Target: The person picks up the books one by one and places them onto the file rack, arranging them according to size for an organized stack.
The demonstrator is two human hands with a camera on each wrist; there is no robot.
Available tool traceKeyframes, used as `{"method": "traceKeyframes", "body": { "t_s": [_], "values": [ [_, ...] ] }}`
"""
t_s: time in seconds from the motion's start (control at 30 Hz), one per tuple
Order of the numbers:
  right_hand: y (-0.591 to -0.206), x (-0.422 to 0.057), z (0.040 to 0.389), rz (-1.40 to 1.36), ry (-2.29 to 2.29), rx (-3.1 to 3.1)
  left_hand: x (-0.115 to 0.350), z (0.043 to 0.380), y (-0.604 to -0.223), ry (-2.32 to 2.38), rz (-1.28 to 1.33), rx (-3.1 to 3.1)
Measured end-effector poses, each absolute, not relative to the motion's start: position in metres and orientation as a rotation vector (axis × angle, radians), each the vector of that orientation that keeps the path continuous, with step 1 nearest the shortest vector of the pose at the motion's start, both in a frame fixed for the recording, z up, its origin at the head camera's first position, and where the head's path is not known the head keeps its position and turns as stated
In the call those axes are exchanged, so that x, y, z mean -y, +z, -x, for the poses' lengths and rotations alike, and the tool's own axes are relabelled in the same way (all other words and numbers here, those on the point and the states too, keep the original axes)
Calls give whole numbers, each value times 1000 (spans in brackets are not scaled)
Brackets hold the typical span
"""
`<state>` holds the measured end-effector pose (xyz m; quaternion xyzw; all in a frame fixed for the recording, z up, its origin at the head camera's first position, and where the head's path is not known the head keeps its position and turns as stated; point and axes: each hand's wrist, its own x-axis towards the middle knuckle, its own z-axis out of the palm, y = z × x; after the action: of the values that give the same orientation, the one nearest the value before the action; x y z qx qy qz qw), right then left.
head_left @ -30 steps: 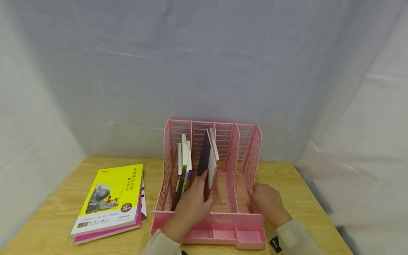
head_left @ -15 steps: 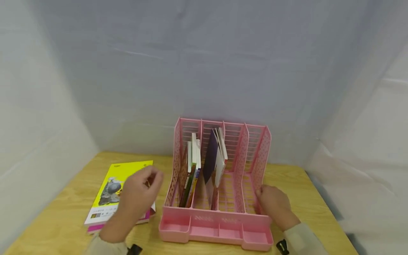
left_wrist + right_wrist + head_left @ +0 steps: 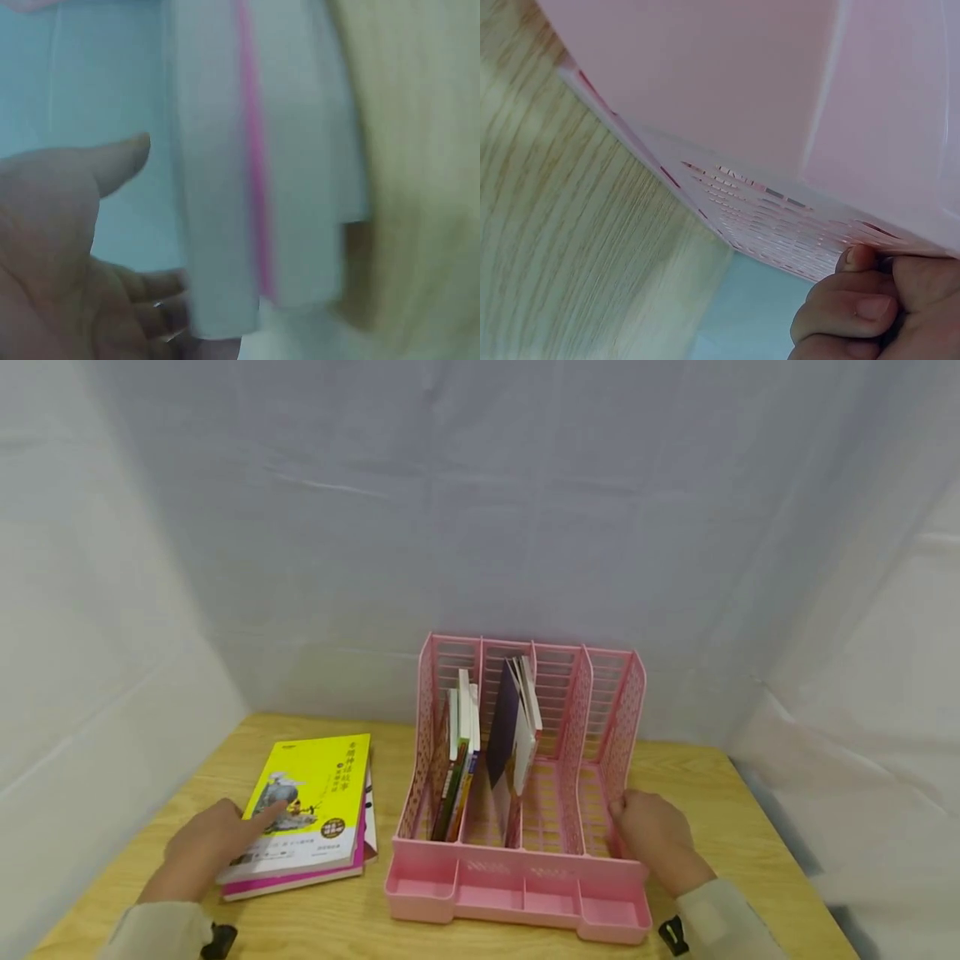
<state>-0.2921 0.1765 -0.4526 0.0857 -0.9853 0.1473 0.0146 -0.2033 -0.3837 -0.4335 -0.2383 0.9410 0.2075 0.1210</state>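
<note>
My left hand [image 3: 206, 843] is at the left edge of a stack of books, its thumb and index finger reaching over the yellow-covered book [image 3: 326, 781] on top. In the left wrist view the thumb [image 3: 120, 165] stands apart from the page edges [image 3: 217, 195], with the other fingers [image 3: 161, 300] on the far side. Beneath the yellow book lies a magenta-edged book [image 3: 300, 882], and another partly covered one pokes out at the right. My right hand [image 3: 656, 835] grips the right side wall of a pink desktop book rack [image 3: 517, 860]; curled fingers show at its edge [image 3: 847, 307].
Several thin books [image 3: 455, 777] stand in the rack's leftmost slot. A dark-covered book [image 3: 501, 727] and white ones lean in the second slot. Small trays [image 3: 551, 902] line the rack's front. Pale sheeting [image 3: 480, 527] encloses the wooden table [image 3: 675, 768] at back and sides.
My left hand has let go of the books in the second slot and moved left to the stack. The right hand keeps holding the rack. The head view has shifted slightly.
</note>
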Motion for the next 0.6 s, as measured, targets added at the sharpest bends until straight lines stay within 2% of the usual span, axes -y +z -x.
{"method": "traceKeyframes", "body": {
  "t_s": [0.3,0.6],
  "values": [
    [-454,-176,292,-230,502,3094,404,206,-465,802,676,-2628],
    [-452,-178,293,-217,524,3106,411,213,-470,802,651,-2606]
  ]
}}
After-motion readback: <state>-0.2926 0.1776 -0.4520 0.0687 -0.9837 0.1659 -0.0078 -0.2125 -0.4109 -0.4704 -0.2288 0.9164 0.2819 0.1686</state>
